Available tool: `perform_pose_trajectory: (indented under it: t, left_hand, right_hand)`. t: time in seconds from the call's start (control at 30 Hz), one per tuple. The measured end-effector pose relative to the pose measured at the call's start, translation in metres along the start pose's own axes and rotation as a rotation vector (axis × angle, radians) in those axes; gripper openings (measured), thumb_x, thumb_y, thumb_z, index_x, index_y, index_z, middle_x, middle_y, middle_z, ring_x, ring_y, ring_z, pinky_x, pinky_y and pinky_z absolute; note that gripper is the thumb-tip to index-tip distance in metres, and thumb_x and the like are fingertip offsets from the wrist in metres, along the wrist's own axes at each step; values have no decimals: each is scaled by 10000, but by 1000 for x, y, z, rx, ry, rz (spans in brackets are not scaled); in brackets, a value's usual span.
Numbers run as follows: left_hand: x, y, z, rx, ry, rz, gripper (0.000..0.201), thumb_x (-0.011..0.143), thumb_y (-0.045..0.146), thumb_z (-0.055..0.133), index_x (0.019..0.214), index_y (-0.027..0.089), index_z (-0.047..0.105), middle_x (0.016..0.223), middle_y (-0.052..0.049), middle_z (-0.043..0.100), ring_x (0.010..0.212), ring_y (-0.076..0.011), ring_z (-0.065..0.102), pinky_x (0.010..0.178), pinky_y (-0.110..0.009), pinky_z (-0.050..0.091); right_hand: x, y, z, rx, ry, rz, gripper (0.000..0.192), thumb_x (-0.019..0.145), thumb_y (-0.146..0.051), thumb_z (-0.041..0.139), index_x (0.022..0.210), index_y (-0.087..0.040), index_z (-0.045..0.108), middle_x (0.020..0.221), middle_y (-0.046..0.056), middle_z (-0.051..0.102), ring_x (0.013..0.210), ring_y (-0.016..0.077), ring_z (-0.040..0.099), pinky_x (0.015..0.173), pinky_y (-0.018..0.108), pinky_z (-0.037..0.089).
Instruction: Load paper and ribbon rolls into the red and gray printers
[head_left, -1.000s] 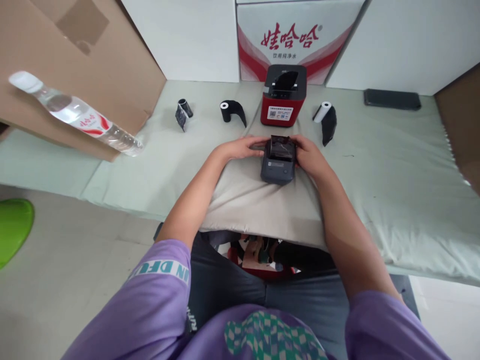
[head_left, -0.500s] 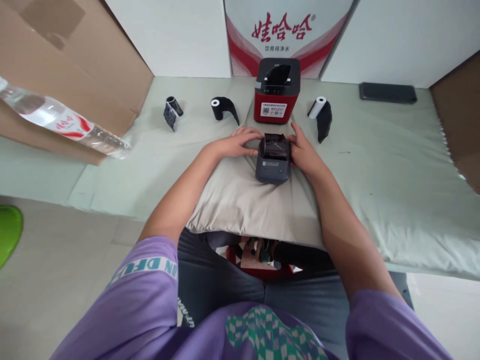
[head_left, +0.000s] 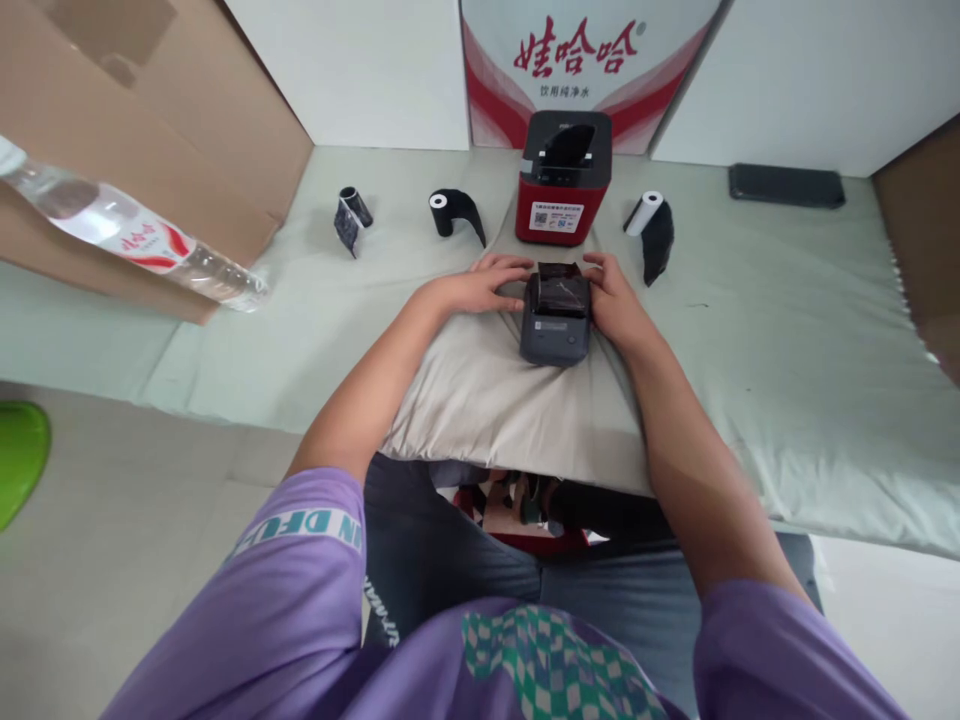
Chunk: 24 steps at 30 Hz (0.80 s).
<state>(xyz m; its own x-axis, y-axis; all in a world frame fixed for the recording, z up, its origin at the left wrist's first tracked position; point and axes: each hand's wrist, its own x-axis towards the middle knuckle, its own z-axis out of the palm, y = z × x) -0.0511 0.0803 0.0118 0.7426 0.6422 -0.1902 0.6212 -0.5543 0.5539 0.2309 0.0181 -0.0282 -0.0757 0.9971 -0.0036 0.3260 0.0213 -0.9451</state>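
I have both hands on the small dark printer (head_left: pixel 556 320), which sits on the grey cloth (head_left: pixel 487 400) at the near edge of the tabletop (head_left: pixel 787 330). My left hand (head_left: pixel 480 287) lies flat against its left side, fingers spread, grip apart. My right hand (head_left: pixel 616 298) cups its right side, grip loosely closed around it. Just behind stands the red printer (head_left: pixel 562 180), with black rolls (head_left: pixel 454 210) on either side.
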Motion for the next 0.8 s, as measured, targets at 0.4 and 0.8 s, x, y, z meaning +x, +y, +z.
perform_pose_trajectory:
  t: [0.4, 0.8]
  left_hand:
    - [0, -1, 3, -25, 46, 24, 784, 954, 658, 653, 1647, 297, 582, 1828, -84, 400, 1710, -369, 274, 1427, -528, 172]
    - [1, -18, 9, -157, 165, 164, 767, 925, 695, 724, 1549, 250, 689, 1699, -119, 593, 1612, -371, 480, 1396, -515, 313]
  right_hand:
    - [-3, 1, 6, -19, 110, -55, 498, 976, -595, 603, 1387, -320, 545, 1255, 98, 785, 942, 266, 738, 737, 421, 652]
    - [2, -4, -8, 148, -52, 25, 594, 802, -366, 684, 1391, -328, 618, 1192, 59, 752, 607, 165, 608, 564, 403, 619]
